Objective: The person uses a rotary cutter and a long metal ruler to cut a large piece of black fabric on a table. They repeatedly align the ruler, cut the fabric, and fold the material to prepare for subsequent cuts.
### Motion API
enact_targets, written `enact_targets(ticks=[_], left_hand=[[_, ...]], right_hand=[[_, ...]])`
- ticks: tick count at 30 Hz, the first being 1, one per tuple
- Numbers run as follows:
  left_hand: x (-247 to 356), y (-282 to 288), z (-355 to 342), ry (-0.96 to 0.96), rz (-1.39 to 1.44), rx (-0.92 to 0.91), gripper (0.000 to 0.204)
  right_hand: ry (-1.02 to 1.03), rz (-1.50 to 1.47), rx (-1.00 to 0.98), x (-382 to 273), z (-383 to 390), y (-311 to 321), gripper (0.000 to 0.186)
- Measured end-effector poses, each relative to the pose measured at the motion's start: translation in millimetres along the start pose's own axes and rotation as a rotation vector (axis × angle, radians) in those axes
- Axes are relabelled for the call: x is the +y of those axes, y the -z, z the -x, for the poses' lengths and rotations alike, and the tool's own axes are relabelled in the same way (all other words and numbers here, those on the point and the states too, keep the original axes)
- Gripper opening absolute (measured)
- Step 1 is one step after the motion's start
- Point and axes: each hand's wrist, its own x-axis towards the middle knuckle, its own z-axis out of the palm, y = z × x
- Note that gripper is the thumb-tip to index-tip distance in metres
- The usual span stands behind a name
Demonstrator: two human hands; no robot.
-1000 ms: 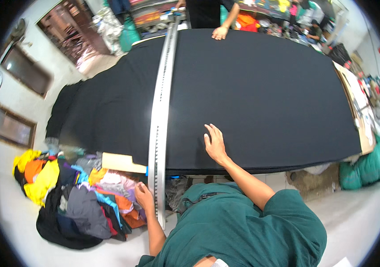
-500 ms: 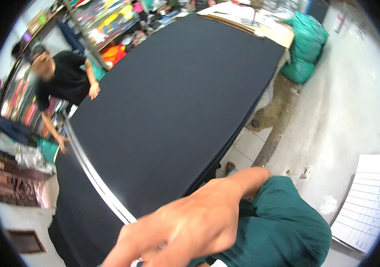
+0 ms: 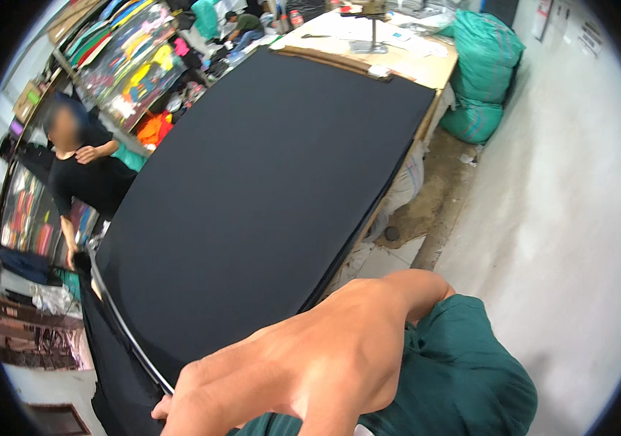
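My right hand (image 3: 289, 363) fills the lower middle, back up and close to the camera, over the near end of a long metal rail (image 3: 144, 362); its fingertips are out of view. A fingertip (image 3: 161, 407), apparently of my left hand, shows at the rail's near end, mostly hidden behind the right. The rail crosses the black fabric (image 3: 252, 196) spread on the large table, with more dark fabric along its left side. At the rail's far end, a co-worker in black (image 3: 92, 178) has a hand (image 3: 71, 258) low by bunched dark fabric and another hand raised near the chest.
A pale board end (image 3: 416, 65) with papers and a metal stand is at the back right, beside green sacks (image 3: 481, 80). A narrow floor strip (image 3: 445, 174) runs along the wall. Shelves of folded garments (image 3: 118, 69) line the back left, where another person (image 3: 245, 33) sits.
Since a second ago, my view has swung and my right hand has risen off the fabric to the rail's near end. The co-worker has since raised one hand from the table edge toward the chest.
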Motion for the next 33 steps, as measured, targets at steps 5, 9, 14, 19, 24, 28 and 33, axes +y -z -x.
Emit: enact_targets(ticks=[5, 9, 14, 19, 24, 28, 33], left_hand=[[35, -148, 130, 0.041, 0.173, -0.036, 0.062], [30, -252, 209, 0.019, 0.214, 0.102, 0.062], [-1, -317, 223, -0.07, 0.238, 0.29, 0.065], [5, -346, 242, -0.01, 0.086, 0.512, 0.071], [61, -361, 282, 0.12, 0.138, 0.69, 0.079], [91, -356, 338, 0.015, 0.238, 0.595, 0.076], [177, -449, 510, 0.053, 0.559, 0.44, 0.069]], right_hand=[[-0.221, 0.27, 0.141, -134, -1, 98, 0.032], [-0.541, 0.365, 0.33, -183, 43, 184, 0.029], [-0.886, 0.651, 0.6, -230, 167, 329, 0.007], [-1.526, 1.268, 0.729, -320, 321, 446, 0.02], [-1.526, 1.122, 0.927, -418, 348, 542, 0.013], [-1.516, 1.33, 0.781, -425, 312, 681, 0.013], [-1.154, 1.963, 0.317, -390, 289, 867, 0.038]])
